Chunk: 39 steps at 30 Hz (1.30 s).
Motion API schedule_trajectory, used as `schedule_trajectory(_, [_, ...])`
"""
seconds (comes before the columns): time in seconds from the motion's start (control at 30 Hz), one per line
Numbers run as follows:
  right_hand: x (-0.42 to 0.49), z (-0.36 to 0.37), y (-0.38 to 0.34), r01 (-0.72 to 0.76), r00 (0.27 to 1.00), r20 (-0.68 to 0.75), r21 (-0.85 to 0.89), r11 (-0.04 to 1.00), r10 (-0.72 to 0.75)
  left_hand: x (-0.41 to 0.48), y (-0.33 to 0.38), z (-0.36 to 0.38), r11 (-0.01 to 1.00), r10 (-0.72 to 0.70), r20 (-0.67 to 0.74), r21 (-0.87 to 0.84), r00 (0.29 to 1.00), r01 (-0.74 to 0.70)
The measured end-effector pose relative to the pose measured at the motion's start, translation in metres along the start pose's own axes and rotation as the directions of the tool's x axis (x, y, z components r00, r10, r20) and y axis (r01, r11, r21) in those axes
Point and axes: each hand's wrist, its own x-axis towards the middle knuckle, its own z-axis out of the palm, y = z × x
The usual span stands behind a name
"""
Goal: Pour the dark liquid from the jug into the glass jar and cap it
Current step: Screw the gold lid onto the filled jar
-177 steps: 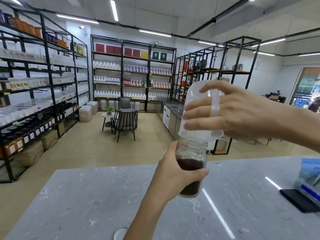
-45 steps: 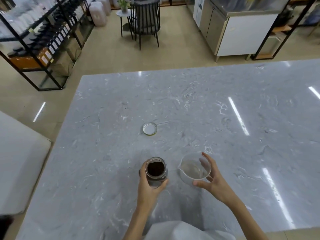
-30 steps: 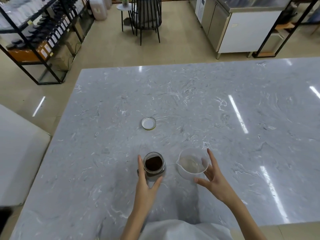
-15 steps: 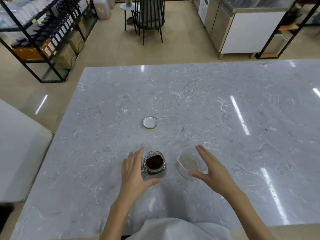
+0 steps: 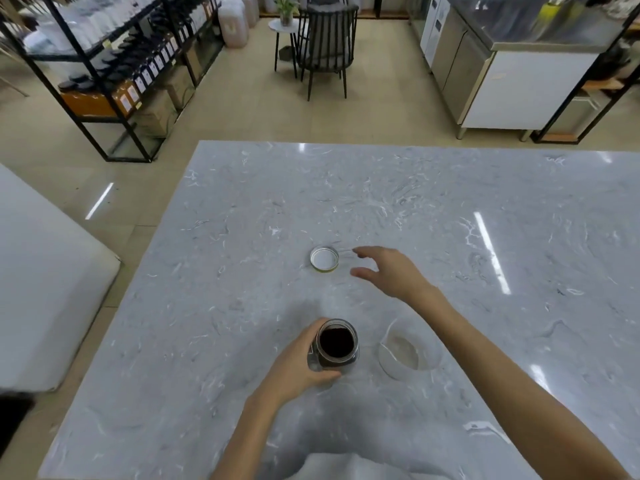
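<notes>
The glass jar (image 5: pixel 337 344) stands upright near the front of the grey marble table (image 5: pixel 242 209), uncapped, with dark liquid inside. My left hand (image 5: pixel 301 365) grips its left side. To its right the clear plastic jug (image 5: pixel 405 348) stands on the table with almost nothing in it, partly hidden by my right forearm. Farther back, the jar's round lid (image 5: pixel 324 258) lies with its white inside up. My right hand (image 5: pixel 388 271) hovers just right of the lid with fingers spread, apart from it.
The table's left edge drops to the floor, with a white surface (image 5: pixel 41 289) beyond it. Black shelving (image 5: pixel 114 67) with bottles stands at the back left, a chair (image 5: pixel 327 43) behind the table and a steel counter (image 5: pixel 519 71) at the back right.
My right hand has left the jug and reached forward to just right of the lid. My left hand has closed on the jar again. The camera has tilted slightly.
</notes>
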Motion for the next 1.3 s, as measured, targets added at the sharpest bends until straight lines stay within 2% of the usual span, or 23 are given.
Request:
schedule_trajectory(0.13, [0.081,0.028,-0.029,0.023,0.979,0.202,-0.2,0.979,0.018,0.0,0.001,0.0,1.0,-0.019,0.002,-0.002,1.0,0.019])
schedule_trajectory(0.27, [0.107,0.051,-0.028,0.073,0.933,0.354,-0.347,0.935,0.059,-0.002,0.0,0.0,1.0,0.0,0.009,-0.004,1.0,0.0])
schedule_trajectory(0.33, [0.112,0.058,-0.023,0.104,0.93,0.365,-0.378,0.92,0.044,-0.002,0.0,0.0,1.0,0.013,0.014,-0.014,1.0,-0.013])
schedule_trajectory(0.47, [0.11,0.064,-0.016,0.125,0.955,0.296,-0.416,0.901,0.004,-0.001,-0.002,0.001,1.0,0.002,0.003,-0.013,1.0,-0.002])
schedule_trajectory(0.53, [0.103,0.059,-0.012,0.061,0.973,0.23,-0.3,0.952,0.01,0.0,-0.003,0.002,1.0,-0.009,-0.008,-0.023,1.0,0.008])
schedule_trajectory(0.6, [0.087,0.046,-0.008,-0.067,0.988,0.144,0.08,0.995,0.055,-0.001,-0.003,0.003,0.999,-0.024,-0.015,-0.029,1.0,0.024])
schedule_trajectory(0.63, [0.074,0.038,-0.007,-0.122,0.99,0.107,0.332,0.935,0.091,-0.001,-0.003,0.003,0.999,-0.028,-0.015,-0.027,1.0,0.027])
schedule_trajectory(0.67, [0.059,0.03,-0.007,-0.148,0.989,0.08,0.572,0.807,0.124,-0.001,-0.003,0.003,0.999,-0.029,-0.012,-0.027,1.0,0.029])
schedule_trajectory(0.7, [0.04,0.022,-0.006,-0.14,0.987,0.057,0.761,0.634,0.15,-0.001,-0.004,0.004,0.999,-0.031,-0.007,-0.032,1.0,0.03])
schedule_trajectory(0.77, [-0.001,0.011,-0.001,-0.082,0.982,0.027,0.95,0.3,0.186,-0.001,-0.003,0.004,0.999,-0.03,-0.003,-0.04,1.0,0.03])
schedule_trajectory(0.8, [-0.022,0.008,0.001,-0.058,0.983,0.022,0.979,0.196,0.183,-0.001,-0.003,0.004,0.999,-0.027,-0.007,-0.04,1.0,0.027])
schedule_trajectory(0.83, [-0.043,0.007,0.003,-0.046,0.985,0.018,0.987,0.156,0.174,-0.001,-0.004,0.004,0.999,-0.024,-0.012,-0.041,1.0,0.023])
schedule_trajectory(0.87, [-0.062,0.008,0.005,-0.042,0.985,0.013,0.985,0.167,0.172,-0.001,-0.004,0.004,0.999,-0.021,-0.016,-0.045,1.0,0.02])
schedule_trajectory(0.9, [-0.079,0.01,0.006,-0.043,0.982,0.001,0.974,0.222,0.186,-0.001,-0.004,0.003,0.999,-0.019,-0.019,-0.05,1.0,0.018])
schedule_trajectory(1.0, [-0.116,0.029,-0.001,-0.003,0.976,-0.104,0.872,0.49,0.192,-0.001,-0.002,0.002,0.999,-0.007,-0.016,-0.051,1.0,0.007])
schedule_trajectory(1.07, [-0.127,0.046,-0.01,0.08,0.978,-0.186,0.745,0.663,0.091,0.0,0.0,0.002,0.998,0.004,-0.014,-0.055,1.0,-0.005])
schedule_trajectory(1.13, [-0.13,0.062,-0.017,0.147,0.974,-0.226,0.6,0.787,-0.009,-0.001,0.003,0.0,0.999,-0.001,-0.004,-0.05,1.0,0.001])
schedule_trajectory(1.3, [-0.125,0.082,-0.025,0.164,0.975,-0.209,0.476,0.864,-0.07,-0.001,0.008,-0.002,0.998,-0.006,0.018,-0.065,1.0,0.007])
